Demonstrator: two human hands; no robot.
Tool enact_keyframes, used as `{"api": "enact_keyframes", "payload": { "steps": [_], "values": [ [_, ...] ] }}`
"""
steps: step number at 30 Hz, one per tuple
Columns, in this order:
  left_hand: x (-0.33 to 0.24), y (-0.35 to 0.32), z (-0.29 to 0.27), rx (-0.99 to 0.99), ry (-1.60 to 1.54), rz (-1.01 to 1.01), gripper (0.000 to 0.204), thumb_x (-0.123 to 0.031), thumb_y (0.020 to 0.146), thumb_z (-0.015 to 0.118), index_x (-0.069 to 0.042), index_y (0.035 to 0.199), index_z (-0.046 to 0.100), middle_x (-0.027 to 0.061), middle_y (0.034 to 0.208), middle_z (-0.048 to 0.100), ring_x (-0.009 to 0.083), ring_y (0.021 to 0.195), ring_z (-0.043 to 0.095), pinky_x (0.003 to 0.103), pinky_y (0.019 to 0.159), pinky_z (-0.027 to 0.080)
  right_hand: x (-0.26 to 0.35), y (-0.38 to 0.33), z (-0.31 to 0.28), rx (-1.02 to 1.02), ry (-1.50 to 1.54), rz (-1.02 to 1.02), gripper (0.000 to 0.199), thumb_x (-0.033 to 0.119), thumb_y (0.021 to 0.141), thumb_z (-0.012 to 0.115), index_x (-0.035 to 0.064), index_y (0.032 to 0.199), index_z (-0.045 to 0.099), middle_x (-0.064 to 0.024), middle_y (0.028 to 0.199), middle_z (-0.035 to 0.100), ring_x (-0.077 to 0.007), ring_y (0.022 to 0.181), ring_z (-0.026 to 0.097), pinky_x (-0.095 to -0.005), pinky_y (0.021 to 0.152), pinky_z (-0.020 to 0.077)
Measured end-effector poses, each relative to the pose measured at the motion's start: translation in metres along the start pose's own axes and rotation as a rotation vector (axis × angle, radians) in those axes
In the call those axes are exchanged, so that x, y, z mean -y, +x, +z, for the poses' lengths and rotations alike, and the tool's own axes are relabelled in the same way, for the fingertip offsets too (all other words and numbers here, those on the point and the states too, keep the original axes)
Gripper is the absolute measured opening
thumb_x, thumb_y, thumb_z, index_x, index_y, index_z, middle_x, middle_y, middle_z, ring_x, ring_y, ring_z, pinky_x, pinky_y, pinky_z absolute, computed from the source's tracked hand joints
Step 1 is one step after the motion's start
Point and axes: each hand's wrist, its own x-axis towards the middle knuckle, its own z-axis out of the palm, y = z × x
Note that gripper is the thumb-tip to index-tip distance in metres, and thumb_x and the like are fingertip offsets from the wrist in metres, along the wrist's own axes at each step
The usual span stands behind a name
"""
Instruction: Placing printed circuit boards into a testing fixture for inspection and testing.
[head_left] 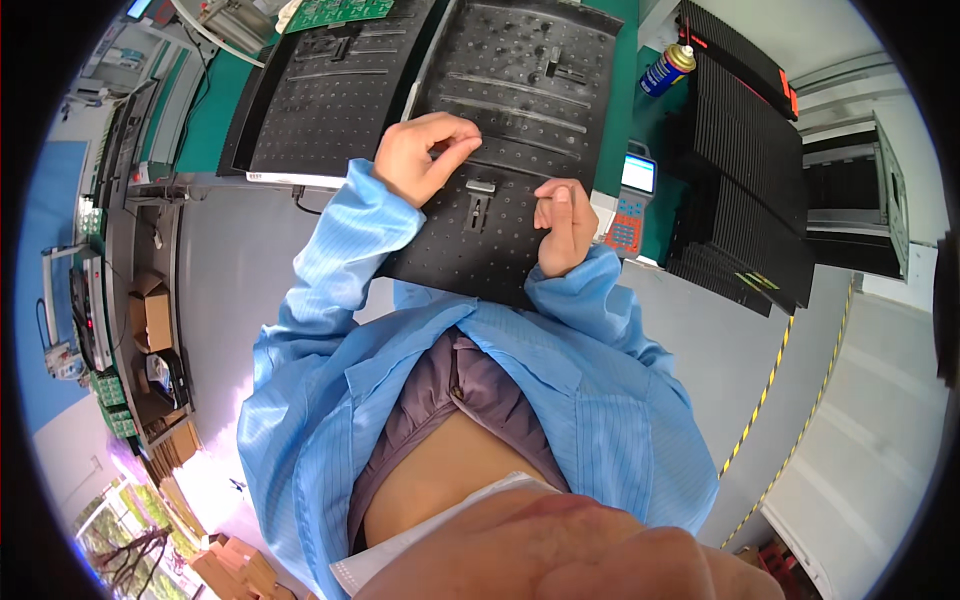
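Note:
Right in front of me lies a long black panel point(515, 155) dotted with small holes and crossed by ridges. My left hand point(425, 155) is over its left side, thumb and forefinger pressed together in a pinch. Whether a small thing sits between those fingertips cannot be made out. Over the panel's right edge is my right hand point(567, 225), its fingers curled in with the thumb against them; what they hold, if anything, is hidden. A small metal clip-like fitting point(480, 205) is on the panel between my hands. A similar dark fitting point(562, 68) appears farther up.
Another perforated black panel point(320, 120) lies to the left, with a green circuit board point(340, 10) at its far end. Right of my hands are a handheld device point(632, 200) with a lit screen, a spray can point(667, 70) and stacked black ribbed panels point(745, 170).

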Motion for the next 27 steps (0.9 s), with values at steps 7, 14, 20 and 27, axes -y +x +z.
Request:
{"api": "enact_keyframes", "payload": {
  "steps": [7, 14, 20, 27],
  "values": [
    [0.03, 0.0, 0.022, 0.028, 0.29, 0.22, 0.005, -0.003, 0.075, 0.063, -0.001, 0.079, 0.063, 0.0058, 0.074, 0.063, 0.0194, 0.058, 0.057, 0.026, 0.054, 0.044, -0.004, 0.0, -0.004, 0.002, -0.006, -0.079, 0.029, 0.016, 0.094, 0.036, -0.0047, 0.09, 0.056, -0.0076, 0.062, 0.052, -0.0124, 0.053, 0.045, -0.0219, 0.052, 0.0376],
    [0.03, 0.001, 0.02, 0.086, 0.39, 0.227, 0.008, -0.004, 0.075, 0.063, -0.002, 0.083, 0.064, 0.0068, 0.075, 0.063, 0.0201, 0.059, 0.058, 0.026, 0.056, 0.045, 0.003, -0.001, -0.002, -0.014, 0.098, -0.011, 0.029, 0.015, 0.093, 0.037, -0.0039, 0.086, 0.057, -0.0086, 0.062, 0.055, -0.0121, 0.05, 0.045, -0.0211, 0.051, 0.0378],
    [0.014, -0.001, 0.008, 0.114, 0.048, 0.03, 0.012, -0.004, 0.076, 0.064, 0.0, 0.086, 0.063, 0.0084, 0.078, 0.064, 0.0183, 0.062, 0.058, 0.026, 0.06, 0.046, 0.047, 0.028, -0.03, 0.213, 0.126, 0.303, 0.03, 0.016, 0.092, 0.039, -0.003, 0.081, 0.06, -0.0082, 0.061, 0.056, -0.0117, 0.046, 0.045, -0.0203, 0.049, 0.0373],
    [-0.014, 0.104, -0.008, 0.426, 0.069, 0.183, 0.019, -0.006, 0.078, 0.063, 0.001, 0.095, 0.063, 0.0085, 0.084, 0.065, 0.0161, 0.065, 0.058, 0.025, 0.062, 0.047, 0.063, 0.173, -0.067, 0.242, -0.122, 0.242, 0.028, 0.02, 0.09, 0.046, -0.001, 0.076, 0.058, -0.0082, 0.056, 0.058, -0.0124, 0.047, 0.049, -0.0215, 0.045, 0.0395]
  ]
}}
